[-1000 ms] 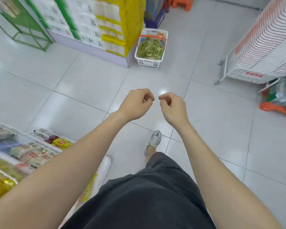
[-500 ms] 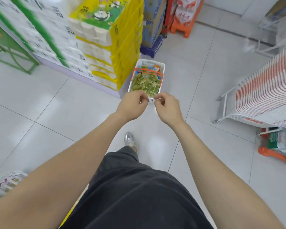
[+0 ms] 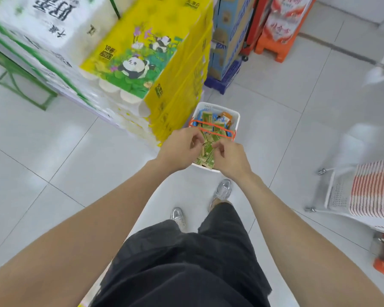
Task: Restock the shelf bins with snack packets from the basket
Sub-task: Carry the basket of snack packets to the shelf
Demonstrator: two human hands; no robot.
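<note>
Both bare forearms extend forward, converging; the left hand (image 3: 179,149) and right hand (image 3: 232,158) sit close together, fingers loosely curled.

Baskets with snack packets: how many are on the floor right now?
1. The white basket sits on the floor beside the yellow tissue packs, under both hands. A stack of empty baskets stands at right; others may be out of view.
</note>
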